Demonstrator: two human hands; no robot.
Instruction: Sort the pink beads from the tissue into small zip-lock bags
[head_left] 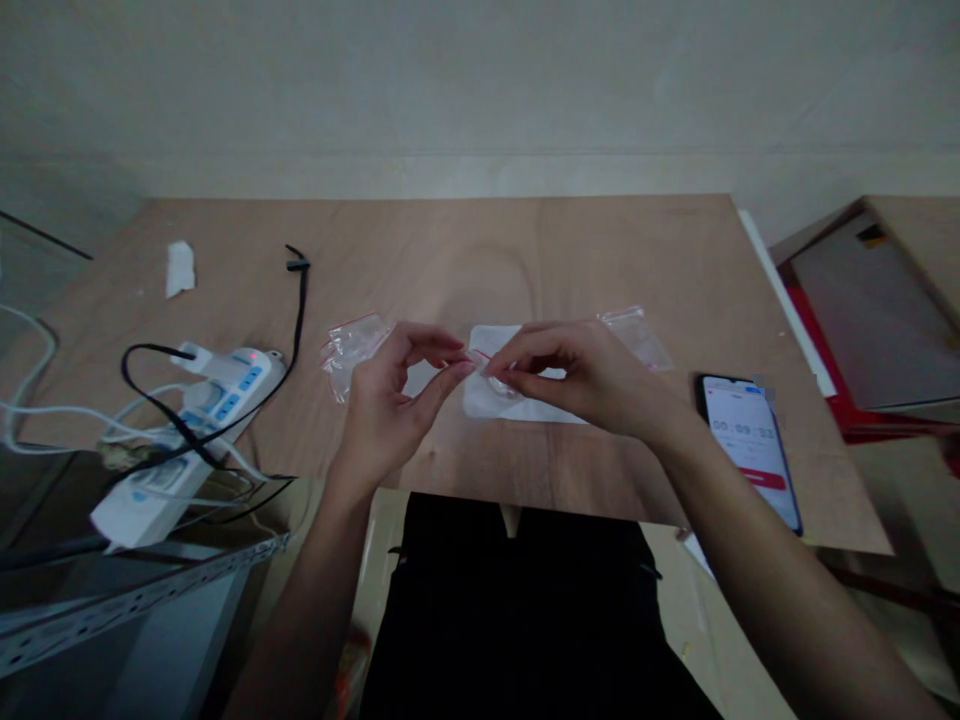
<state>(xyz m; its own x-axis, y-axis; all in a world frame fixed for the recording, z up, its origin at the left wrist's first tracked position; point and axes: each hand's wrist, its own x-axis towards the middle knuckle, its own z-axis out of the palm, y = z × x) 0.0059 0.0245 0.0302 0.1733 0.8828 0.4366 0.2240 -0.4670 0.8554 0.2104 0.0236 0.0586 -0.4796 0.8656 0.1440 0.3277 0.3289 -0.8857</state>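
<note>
Between my two hands is a small clear zip bag (478,357) with a red line along its edge. My left hand (397,400) pinches one end of it between thumb and fingers. The other end is pinched by my right hand (574,375). Whether anything lies inside the bag is too small to tell. Beneath the hands a white sheet (487,400) lies flat on the table. Several clear zip bags (352,345) with red edges lie in a pile beside my left hand. Another clear bag (641,335) lies just beyond my right wrist.
A white power strip (240,395) with tangled cables sits at the table's left edge. A black cable (301,300) reaches onto the wooden table (450,250). At the right lies a phone (750,440) showing a timer. A white scrap (180,269) is at the back left.
</note>
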